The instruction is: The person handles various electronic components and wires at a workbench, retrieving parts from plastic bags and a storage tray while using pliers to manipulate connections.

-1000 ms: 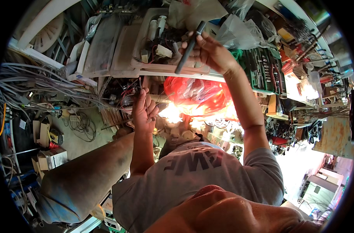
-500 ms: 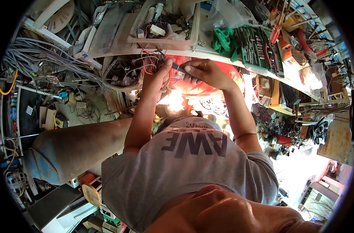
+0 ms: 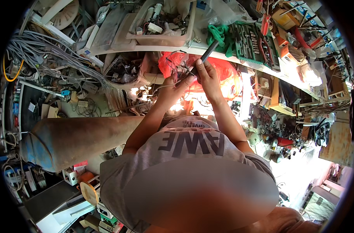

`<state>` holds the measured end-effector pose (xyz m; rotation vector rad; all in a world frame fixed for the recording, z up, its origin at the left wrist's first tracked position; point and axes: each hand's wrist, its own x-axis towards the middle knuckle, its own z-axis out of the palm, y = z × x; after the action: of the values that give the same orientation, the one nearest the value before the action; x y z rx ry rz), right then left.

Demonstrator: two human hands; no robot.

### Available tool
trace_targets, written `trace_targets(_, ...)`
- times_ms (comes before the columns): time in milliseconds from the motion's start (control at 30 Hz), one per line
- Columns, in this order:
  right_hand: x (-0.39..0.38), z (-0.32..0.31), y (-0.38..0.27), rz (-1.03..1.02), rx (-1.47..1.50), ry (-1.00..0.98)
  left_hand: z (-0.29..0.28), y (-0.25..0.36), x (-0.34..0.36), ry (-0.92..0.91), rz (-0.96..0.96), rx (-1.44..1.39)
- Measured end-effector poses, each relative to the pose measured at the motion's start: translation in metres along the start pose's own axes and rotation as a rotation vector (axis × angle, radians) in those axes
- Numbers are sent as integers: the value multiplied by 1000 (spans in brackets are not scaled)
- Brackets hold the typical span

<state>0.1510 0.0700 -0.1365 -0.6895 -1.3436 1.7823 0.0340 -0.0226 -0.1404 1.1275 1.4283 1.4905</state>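
In front of my chest both hands are raised close together. My left hand (image 3: 175, 90) is closed on a bundle of thin wires (image 3: 186, 70), whose loose loops stick up past the fingers. My right hand (image 3: 209, 77) grips a dark, straight, bar-shaped tool (image 3: 211, 50), with the thumb lying along it. The tool points up and to the right; its exact kind does not show. Its lower part is hidden in the fist, beside the wires. Behind the hands hangs a bright red plastic bag (image 3: 223, 75).
A white bench edge (image 3: 161, 49) runs across beyond my hands. On it stand a clear plastic bin (image 3: 161, 40) of parts, a green cloth (image 3: 219, 35) and a green tool case (image 3: 249, 58). Grey cables (image 3: 48, 54) hang at left, above a large rusty cylinder (image 3: 83, 134).
The dark tool has swung from pointing at the left hand to pointing up and right. Both hands have come lower; the left has moved right with the wires.
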Motion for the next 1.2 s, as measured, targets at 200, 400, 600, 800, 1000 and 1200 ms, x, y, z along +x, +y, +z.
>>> trace_targets(200,-8,4,8,-222,-212,92,4,-4,-10,-103,-39,85)
trace_targets(400,-19,0,2,-174,-297,214,11,-2,-12,-177,-115,49)
trace_targets(600,-21,-2,-2,-281,-287,298,13,10,-4,-334,-340,-329)
trace_targets(800,-16,9,-12,-346,-160,321,13,19,-2,-393,-311,-453)
trace_targets(1000,-17,13,-28,-327,-231,222,8,24,-2,-485,-347,-651)
trace_targets(1200,36,-77,-46,-394,548,625,13,16,-53,-577,-391,-653)
